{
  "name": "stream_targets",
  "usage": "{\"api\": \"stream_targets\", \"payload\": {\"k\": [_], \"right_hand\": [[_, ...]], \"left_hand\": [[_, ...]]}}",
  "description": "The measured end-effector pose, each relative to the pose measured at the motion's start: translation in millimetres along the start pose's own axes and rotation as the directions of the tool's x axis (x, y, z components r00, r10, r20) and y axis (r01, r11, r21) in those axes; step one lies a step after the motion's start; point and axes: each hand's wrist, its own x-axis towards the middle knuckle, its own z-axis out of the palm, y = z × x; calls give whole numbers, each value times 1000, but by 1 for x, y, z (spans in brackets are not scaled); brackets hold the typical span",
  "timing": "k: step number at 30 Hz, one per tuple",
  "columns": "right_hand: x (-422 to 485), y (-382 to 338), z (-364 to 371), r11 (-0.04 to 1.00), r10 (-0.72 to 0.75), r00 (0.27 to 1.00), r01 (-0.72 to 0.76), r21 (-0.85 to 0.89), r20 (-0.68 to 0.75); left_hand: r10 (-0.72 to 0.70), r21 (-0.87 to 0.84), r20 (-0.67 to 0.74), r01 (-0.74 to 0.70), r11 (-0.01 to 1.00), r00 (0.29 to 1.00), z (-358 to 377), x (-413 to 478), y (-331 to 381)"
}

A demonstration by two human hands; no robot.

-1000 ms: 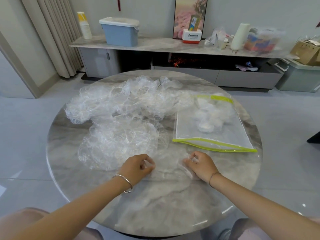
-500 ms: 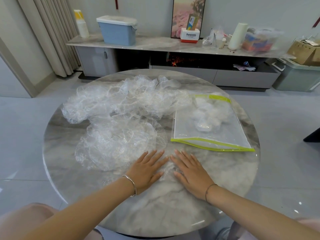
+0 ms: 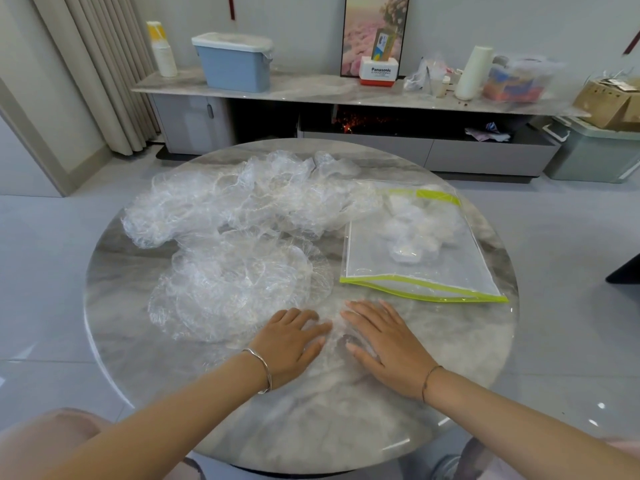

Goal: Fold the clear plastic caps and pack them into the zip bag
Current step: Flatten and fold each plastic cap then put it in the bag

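Observation:
A clear plastic cap [image 3: 335,336] lies flattened on the round marble table [image 3: 311,420] near the front. My left hand [image 3: 289,344] and my right hand [image 3: 384,344] press flat on it side by side, fingers straight. Just left of my hands sits a spread-out cap [image 3: 235,289], and behind it a long heap of crumpled clear caps [image 3: 242,199]. The zip bag [image 3: 415,258], clear with a yellow-green edge, lies to the right with several folded caps [image 3: 414,233] inside.
A long low cabinet [image 3: 346,95] stands behind the table with a blue bin [image 3: 233,62], a Panasonic box [image 3: 379,74] and a white roll [image 3: 472,72]. Curtains [image 3: 97,71] hang at the left. A green-grey storage box [image 3: 595,154] sits on the floor at right.
A second ago both hands pinched the cap's edges with curled fingers, apart. They came together and flattened out, and now press slightly lower on the cap.

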Motion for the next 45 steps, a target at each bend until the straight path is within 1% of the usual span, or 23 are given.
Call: {"api": "stream_targets", "payload": {"k": [3, 5, 6, 8, 10, 14, 16, 18, 19, 21, 24, 28, 30, 31, 32, 34, 36, 37, 39, 40, 42, 44, 45], "right_hand": [[-7, -3, 1, 977, -196, 980, 193, -84, -28], [-11, -3, 4, 952, -278, 960, 280, -123, 27], [-12, -4, 5, 947, -290, 954, 297, -119, 73], [-15, -4, 6, 959, -261, 948, 276, -62, 183], [-15, 0, 8, 972, -226, 946, 236, -16, 233], [-11, 0, 14, 971, -202, 964, 220, -94, 171], [-6, 1, 14, 972, -191, 975, 204, -120, 110], [-4, -4, 10, 988, -157, 987, 157, 2, 35], [-3, -6, 7, 987, -95, 995, 91, 136, 27], [-4, -9, 1, 891, 85, 994, -108, 441, 72], [2, -12, -4, 623, 338, 939, -276, 732, 66], [10, -10, -4, 377, 524, 835, -404, 833, 169], [8, -7, -3, 338, 549, 809, -443, 830, 208], [7, -6, -2, 360, 557, 807, -445, 820, 194], [5, -6, 0, 423, 565, 813, -433, 796, 143], [0, -6, -2, 657, 529, 847, -372, 656, -49], [-4, -7, -5, 882, 332, 917, -219, 418, -220], [-5, -7, -5, 949, 200, 953, -131, 288, -226], [-5, -6, -1, 997, -2, 991, 12, 77, -134], [-4, -8, 1, 999, -43, 998, 45, 27, -52], [-3, -9, 8, 1000, -28, 994, 27, 5, 103], [-4, -7, 14, 999, 31, 979, -32, 0, 202], [-3, -6, 16, 999, 47, 973, -50, 9, 226]], "left_hand": [[-38, -42, -109, 34, 999, 993, -3, -2, -7], [-72, -83, -37, 69, 994, 997, -12, -5, -2], [-69, -80, -58, 64, 995, 996, -12, -6, -4], [-57, -92, -65, 51, 994, 996, -13, -7, -6], [-39, -48, -76, 35, 998, 996, -14, -7, -5], [26, -69, -3, -26, 997, 1000, -20, -7, -6], [56, -25, 6, -56, 998, 998, -24, -5, -6], [86, -23, 37, -85, 996, 996, -26, -4, -8], [84, -48, 54, -81, 996, 995, -25, -4, -10], [84, -73, 61, -79, 994, 995, -24, -6, -14], [29, -140, 20, -26, 990, 999, -22, -5, -15], [-168, -318, -51, 144, 937, 984, -18, 1, -7], [-241, -365, -24, 216, 905, 970, -16, 2, -2], [-270, -382, -7, 247, 891, 963, -15, 2, -1], [-298, -398, 9, 276, 875, 955, -15, 3, 0], [-351, -426, 45, 336, 840, 935, -15, 5, 2], [-396, -457, 82, 387, 801, 915, -15, 8, 3], [-415, -477, 99, 409, 778, 904, -13, 9, 3], [-431, -499, 119, 429, 753, 895, -13, 10, 3], [-430, -498, 117, 428, 754, 895, -14, 10, 4], [-406, -445, 76, 395, 804, 911, -20, 9, 7], [-322, -264, -58, 296, 918, 945, -25, 9, 9], [-240, -182, -151, 212, 960, 959, -28, 8, 10]]}}
